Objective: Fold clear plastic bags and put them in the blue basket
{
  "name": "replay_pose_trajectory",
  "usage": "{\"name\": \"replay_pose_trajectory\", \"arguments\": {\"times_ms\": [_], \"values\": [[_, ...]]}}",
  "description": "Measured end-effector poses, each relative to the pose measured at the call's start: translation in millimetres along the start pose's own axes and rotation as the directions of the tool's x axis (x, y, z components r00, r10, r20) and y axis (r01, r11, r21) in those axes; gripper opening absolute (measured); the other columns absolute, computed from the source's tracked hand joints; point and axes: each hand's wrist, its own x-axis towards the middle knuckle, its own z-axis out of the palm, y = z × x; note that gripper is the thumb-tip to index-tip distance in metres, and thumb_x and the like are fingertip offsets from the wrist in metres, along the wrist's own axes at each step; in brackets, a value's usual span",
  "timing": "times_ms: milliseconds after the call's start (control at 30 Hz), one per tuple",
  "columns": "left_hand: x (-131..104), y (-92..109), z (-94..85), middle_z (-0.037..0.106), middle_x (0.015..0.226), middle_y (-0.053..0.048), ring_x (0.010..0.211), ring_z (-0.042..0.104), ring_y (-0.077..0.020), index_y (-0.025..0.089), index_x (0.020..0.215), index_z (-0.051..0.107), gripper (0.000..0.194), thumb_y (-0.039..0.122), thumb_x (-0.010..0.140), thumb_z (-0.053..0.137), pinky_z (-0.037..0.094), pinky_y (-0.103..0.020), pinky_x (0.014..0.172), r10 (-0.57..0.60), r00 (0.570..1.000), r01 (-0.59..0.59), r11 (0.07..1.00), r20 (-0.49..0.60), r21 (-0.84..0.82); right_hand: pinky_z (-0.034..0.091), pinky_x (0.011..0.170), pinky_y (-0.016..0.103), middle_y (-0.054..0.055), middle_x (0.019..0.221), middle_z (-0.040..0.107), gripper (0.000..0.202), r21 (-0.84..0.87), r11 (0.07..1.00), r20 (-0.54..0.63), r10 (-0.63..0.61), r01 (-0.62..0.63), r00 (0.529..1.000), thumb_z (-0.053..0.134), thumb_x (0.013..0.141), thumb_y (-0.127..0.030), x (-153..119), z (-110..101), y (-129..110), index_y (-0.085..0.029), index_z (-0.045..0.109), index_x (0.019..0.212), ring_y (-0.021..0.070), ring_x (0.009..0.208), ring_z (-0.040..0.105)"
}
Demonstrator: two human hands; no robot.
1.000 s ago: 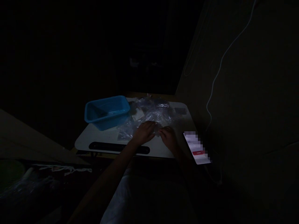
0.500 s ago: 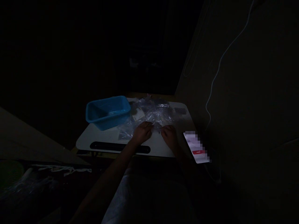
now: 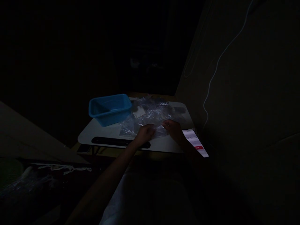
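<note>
Clear plastic bags [image 3: 152, 114] lie in a crumpled heap over the middle of a small white table [image 3: 86, 134]. At the near edge of the heap my left hand [image 3: 145, 132] is closed on clear plastic, its fingertips pointing right. My right hand [image 3: 172, 128] faces it a short way off, fingers pinched together on the same film. A pale flat piece [image 3: 139, 112] shows among the bags; the dim light hides what it is.
A blue plastic basin [image 3: 112, 117] stands at the table's left. Beyond the right edge a lit phone [image 3: 195, 143] shows a timer-like screen. A dark slot [image 3: 117, 141] runs along the near edge. A white cable [image 3: 217, 67] hangs at right.
My right hand has moved slightly up and right, widening the gap from my left hand. My right forearm now covers part of the phone. The view has shifted a little.
</note>
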Motion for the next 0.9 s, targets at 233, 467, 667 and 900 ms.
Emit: {"name": "replay_pose_trajectory", "arguments": {"times_ms": [233, 467, 667, 900], "values": [[-4, -6, 1.4, 0.042, 0.046, 0.005, 0.043, 0.036, -0.0065, 0.014, 0.053, 0.053, 0.036, 0.048, 0.067, 0.056, 0.028, -0.018, 0.041, -0.226, 0.970, 0.243, 0.901, 0.090, -0.360, 0.044, 0.063, 0.027, 0.001, 0.068, 0.067, 0.019, 0.061, 0.997, 0.018, 0.039, -0.041, 0.999, 0.053, 0.070, -0.034, 10, -7, 17, -0.019, 0.065, 0.066, 0.0158, 0.066, 0.060], [-4, -12, 0.1, 0.039, 0.046, 0.005, 0.040, 0.032, -0.0063, 0.015, 0.056, 0.054, 0.045, 0.058, 0.069, 0.050, 0.024, -0.020, 0.039, -0.293, 0.954, 0.293, 0.878, 0.060, -0.378, 0.043, 0.058, 0.026, 0.001, 0.062, 0.061, 0.027, 0.116, 0.982, -0.027, 0.156, -0.152, 0.987, 0.051, 0.068, -0.043, -7, 7, 47, -0.019, 0.061, 0.066, 0.0153, 0.062, 0.056], [-3, -11, 5.4, 0.031, 0.043, 0.006, 0.041, 0.030, -0.0067, 0.017, 0.047, 0.044, 0.039, 0.048, 0.070, 0.048, 0.024, -0.020, 0.041, -0.272, 0.962, 0.263, 0.920, 0.009, -0.290, 0.043, 0.060, 0.027, 0.000, 0.058, 0.056, 0.030, 0.170, 0.975, -0.125, 0.164, -0.142, 0.979, 0.042, 0.074, -0.044, -21, 16, 42, -0.020, 0.051, 0.061, 0.0138, 0.059, 0.053], [2, -9, 6.1, 0.046, 0.047, 0.003, 0.049, 0.042, -0.0094, 0.016, 0.047, 0.054, 0.025, 0.032, 0.067, 0.053, 0.031, -0.021, 0.049, -0.234, 0.972, 0.226, 0.959, -0.027, -0.168, 0.045, 0.064, 0.028, 0.004, 0.076, 0.063, 0.026, 0.182, 0.979, -0.015, 0.090, -0.086, 0.996, 0.050, 0.068, -0.041, -26, 24, 31, -0.018, 0.057, 0.076, 0.0168, 0.070, 0.057]]}}
